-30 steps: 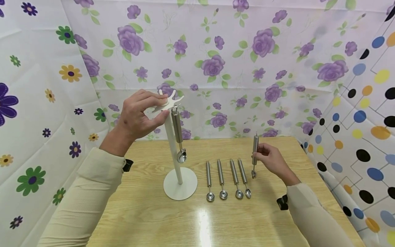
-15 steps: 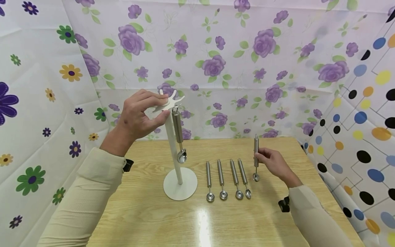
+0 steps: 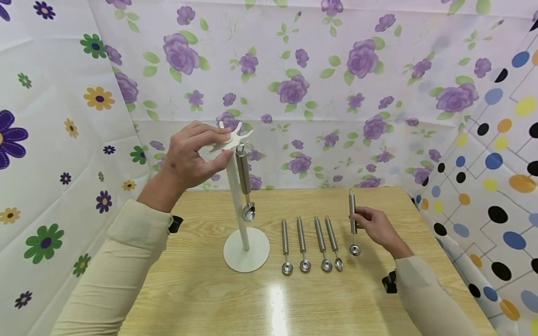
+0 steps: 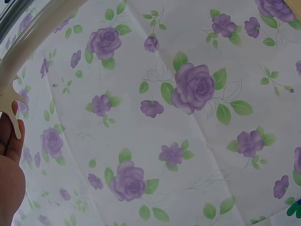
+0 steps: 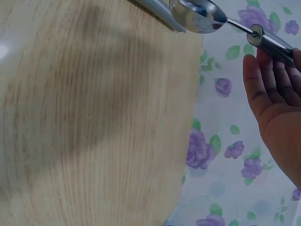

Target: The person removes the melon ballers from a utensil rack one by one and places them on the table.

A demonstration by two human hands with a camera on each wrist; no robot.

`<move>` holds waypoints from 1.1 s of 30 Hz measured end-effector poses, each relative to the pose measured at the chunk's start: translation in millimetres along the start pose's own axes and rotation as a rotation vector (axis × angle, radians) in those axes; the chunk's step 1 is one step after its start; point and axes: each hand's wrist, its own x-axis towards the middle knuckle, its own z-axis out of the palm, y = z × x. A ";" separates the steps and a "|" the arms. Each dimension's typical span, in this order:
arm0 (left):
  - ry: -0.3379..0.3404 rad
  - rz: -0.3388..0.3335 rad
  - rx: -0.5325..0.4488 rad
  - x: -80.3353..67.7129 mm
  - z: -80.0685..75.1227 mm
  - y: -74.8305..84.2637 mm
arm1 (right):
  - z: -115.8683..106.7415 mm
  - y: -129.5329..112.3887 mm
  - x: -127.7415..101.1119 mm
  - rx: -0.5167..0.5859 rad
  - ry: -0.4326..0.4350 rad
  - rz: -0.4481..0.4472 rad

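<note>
My left hand (image 3: pixel 191 151) grips the hooked top of a white stand (image 3: pixel 234 179), thumb in front and fingers over it. From one hook hangs a steel scoop (image 3: pixel 243 172), bowl down. On the right, my right hand (image 3: pixel 379 230) pinches the handle of a melon baller (image 3: pixel 352 205); it is upright above the table with its round bowl lowest. In the right wrist view the bowl (image 5: pixel 200 16) shows close up, beside the curled fingers (image 5: pixel 256 82). The left wrist view catches only part of the left hand (image 4: pixel 10 183) and a stand hook (image 4: pixel 18 125).
Several more steel scoops lie in a row on the wooden table (image 3: pixel 201 289), handles away from me, including a leftmost melon baller (image 3: pixel 285 238) and a rightmost narrow-bowled one (image 3: pixel 332 235). The stand's round base (image 3: pixel 235 261) is left of them. Patterned cloth (image 3: pixel 294 154) encloses the table.
My right hand has moved slightly down and to the right with the melon baller, whose bowl has turned to face me. The left hand keeps its grip on the stand.
</note>
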 end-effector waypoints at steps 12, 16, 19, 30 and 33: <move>0.002 0.013 -0.006 2.2 1.3 0.2 | 7.9 26.5 4.5 -0.006 -0.026 0.059; 0.009 0.017 -0.017 1.6 2.4 0.0 | 10.3 35.5 4.8 0.021 -0.049 0.105; 0.007 0.016 -0.018 1.1 2.3 0.1 | 12.3 41.2 4.9 0.052 -0.067 0.120; 0.007 0.013 -0.010 0.6 -0.2 0.1 | 17.6 49.6 11.0 0.108 -0.106 0.153; 0.003 0.009 -0.013 -0.2 -0.9 0.5 | 18.8 54.8 13.3 0.088 -0.091 0.156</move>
